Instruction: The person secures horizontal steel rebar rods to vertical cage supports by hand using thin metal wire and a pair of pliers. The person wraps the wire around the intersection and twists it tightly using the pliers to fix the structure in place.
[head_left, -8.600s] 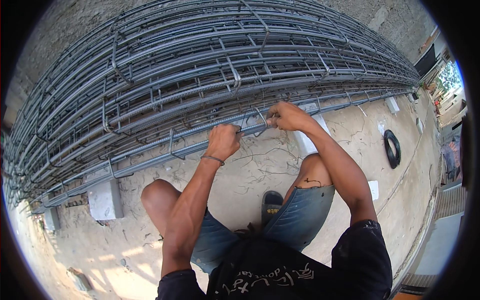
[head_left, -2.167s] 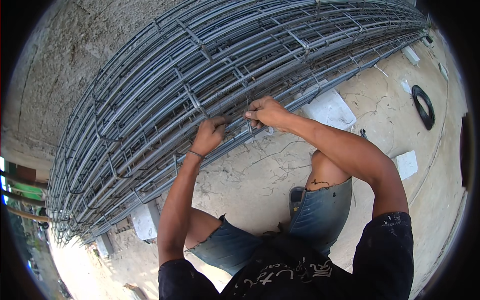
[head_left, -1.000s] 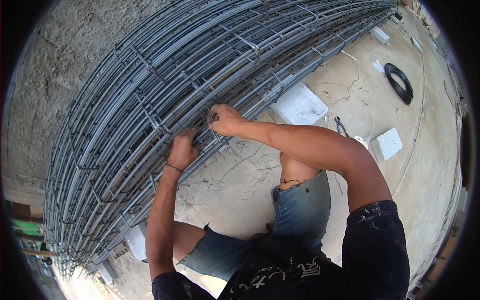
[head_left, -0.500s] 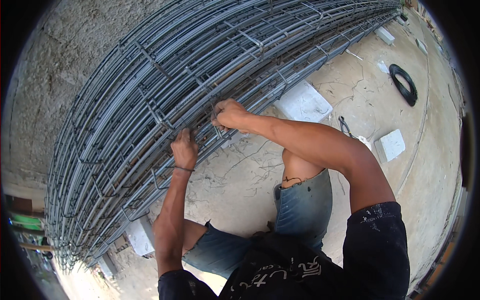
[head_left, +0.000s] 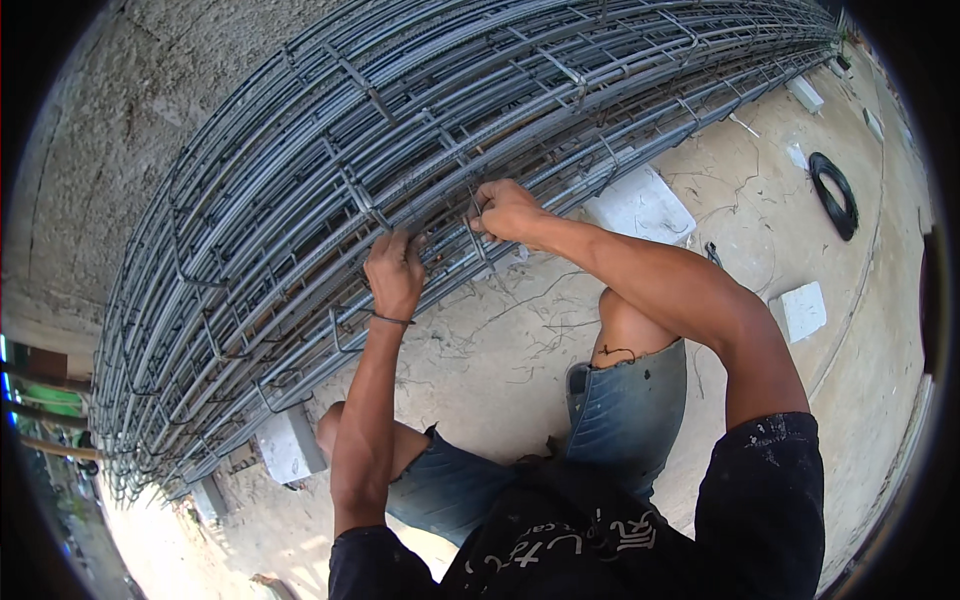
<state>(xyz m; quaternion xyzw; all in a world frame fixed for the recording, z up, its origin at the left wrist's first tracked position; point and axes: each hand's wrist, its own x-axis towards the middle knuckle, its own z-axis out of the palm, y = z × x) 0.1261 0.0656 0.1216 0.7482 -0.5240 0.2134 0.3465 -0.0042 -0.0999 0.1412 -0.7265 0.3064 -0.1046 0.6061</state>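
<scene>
A long stack of grey steel rebar cages stretches in front of me, from the lower left to the upper right. My left hand is closed at the near side of the stack, its fingertips bent over a rebar. To its right, my right hand pinches a thin steel stirrup that hangs on the near bars. Its fingertips are partly hidden among the steel, so any tie wire in them is too small to make out. A gap of about one hand's width separates the two hands.
Pale blocks, one beside the stack and another at lower left, stand on the concrete floor. Further right lie a loose block, a black wire coil and a dark-handled tool. Wire scraps litter the floor. A rough wall rises behind.
My view has shifted, so the whole scene sits further right in the picture. Both hands stay at nearly the same spots on the cage, with the left fingers slightly rearranged.
</scene>
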